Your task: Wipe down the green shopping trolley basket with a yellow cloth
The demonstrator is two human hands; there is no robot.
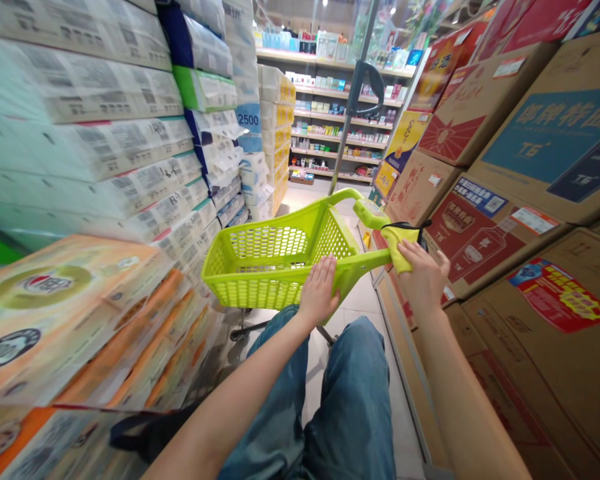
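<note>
A lime-green plastic shopping cart basket stands in the aisle in front of me, tilted and empty. My left hand grips the near rim of the basket, fingers curled over the edge. My right hand presses a yellow-green cloth against the cart's green handle bar. My knees in blue jeans show below the cart.
Stacked tissue packs and orange packs line the left side. Cardboard cartons are piled on the right. Store shelves with goods stand at the aisle's far end. A grey pole with a handle rises behind the cart.
</note>
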